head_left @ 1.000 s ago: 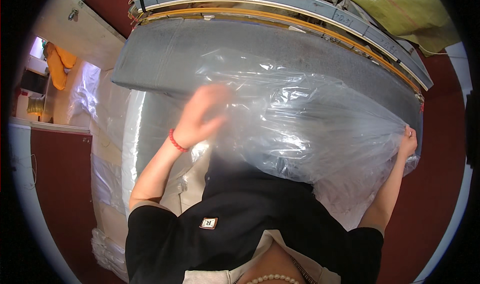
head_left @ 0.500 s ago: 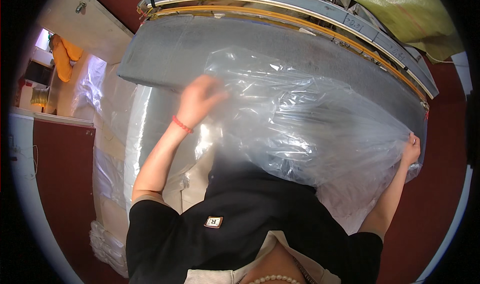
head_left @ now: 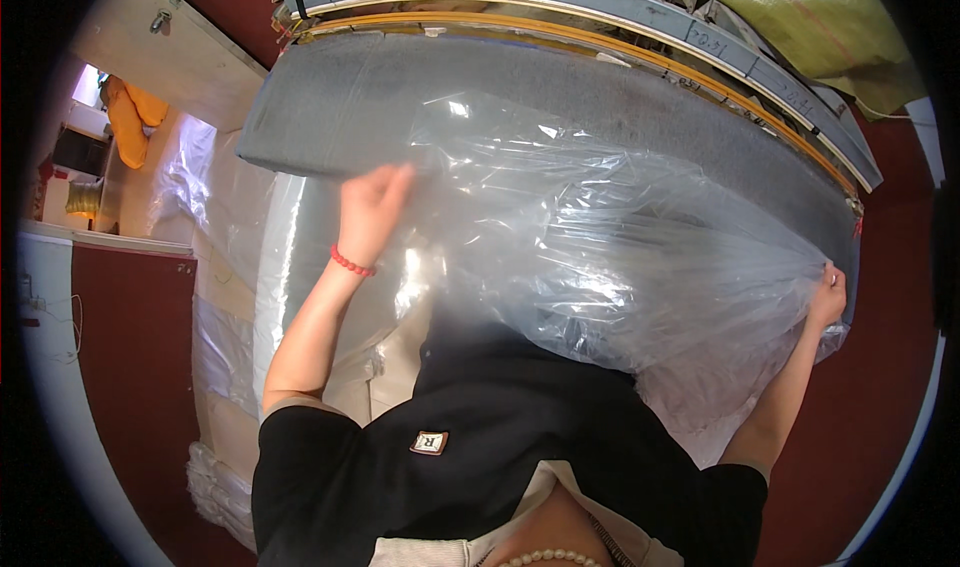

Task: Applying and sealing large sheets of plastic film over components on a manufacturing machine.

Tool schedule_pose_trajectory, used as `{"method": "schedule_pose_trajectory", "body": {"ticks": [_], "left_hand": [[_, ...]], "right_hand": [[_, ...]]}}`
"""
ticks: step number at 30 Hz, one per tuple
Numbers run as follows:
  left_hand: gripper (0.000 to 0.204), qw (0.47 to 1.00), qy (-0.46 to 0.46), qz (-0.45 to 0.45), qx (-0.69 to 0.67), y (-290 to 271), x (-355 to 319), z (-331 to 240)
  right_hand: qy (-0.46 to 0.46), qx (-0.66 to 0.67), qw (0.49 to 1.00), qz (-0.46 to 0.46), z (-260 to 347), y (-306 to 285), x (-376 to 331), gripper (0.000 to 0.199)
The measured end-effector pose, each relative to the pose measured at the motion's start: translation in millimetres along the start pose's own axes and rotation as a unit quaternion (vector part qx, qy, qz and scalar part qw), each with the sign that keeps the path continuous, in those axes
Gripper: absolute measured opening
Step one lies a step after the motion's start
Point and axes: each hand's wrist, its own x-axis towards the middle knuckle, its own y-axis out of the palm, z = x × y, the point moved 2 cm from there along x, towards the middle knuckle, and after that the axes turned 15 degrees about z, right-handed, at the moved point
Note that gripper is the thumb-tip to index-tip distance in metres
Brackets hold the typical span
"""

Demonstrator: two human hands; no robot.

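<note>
A clear, crinkled plastic sheet (head_left: 600,237), perhaps a bag, lies over the near part of a long grey padded board (head_left: 350,97). My right hand (head_left: 827,295) is closed on the sheet's gathered right end, and folds fan out leftward from the grip. By the left end of the sheet, over the board's near edge, my left hand (head_left: 375,207) has its fingers curled together. A red bead bracelet sits on that wrist. Whether the left fingers hold any film cannot be made out.
Behind the board runs a grey metal rail (head_left: 560,2) with an orange strip (head_left: 560,35) along it. A yellow-green woven sack (head_left: 820,27) stands at the far right. Plastic-wrapped surfaces (head_left: 225,337) and an open cabinet door (head_left: 170,47) are at the left.
My left hand has shifted slightly left and its fingers, spread and blurred before, are now curled together. The right hand keeps its grip on the plastic sheet, almost in place.
</note>
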Motion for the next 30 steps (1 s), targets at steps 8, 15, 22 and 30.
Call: {"method": "schedule_pose_trajectory", "body": {"ticks": [8, 15, 22, 30], "left_hand": [[0.022, 0.89, -0.298, 0.152, -0.308, 25.5, -10.0, -3.1], [0.013, 0.979, 0.015, -0.052, 0.195, -1.7, 63.6, 4.7], [0.01, 0.948, 0.056, 0.019, 0.311, 9.6, 93.8, 11.7], [0.011, 0.979, 0.035, -0.03, 0.196, 14.7, 109.5, 30.5]], "right_hand": [[0.023, -0.023, 0.999, 0.004, -8.2, 2.0, 5.4, 0.038], [0.029, -0.014, 0.999, -0.009, -6.1, -0.6, 3.7, 0.039], [0.022, 0.018, 1.0, -0.01, -4.1, 0.9, 3.2, 0.036], [-0.084, 0.14, 0.986, -0.013, -30.2, 4.5, 28.6, 0.029]]}}
